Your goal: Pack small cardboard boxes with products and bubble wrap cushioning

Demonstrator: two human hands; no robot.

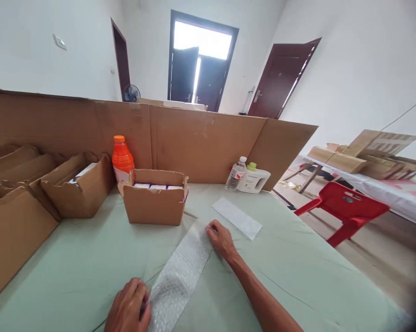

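A long strip of clear bubble wrap lies slantwise on the green-covered table, running from the near edge toward the open cardboard box. My right hand has its fingers closed on the strip's right edge near the far end. Lower down, my left hand is curled at the strip's left edge, thumb and fingertips bent together against it; the fingertips are partly hidden. A flat white translucent sheet rests to the right, beyond my right hand. In front stands the small cardboard box with several white-and-purple packs inside.
More open cardboard boxes stand at the left. An orange bottle, a clear plastic bottle and a white jug stand before a cardboard screen. A red chair is beyond the table's right edge.
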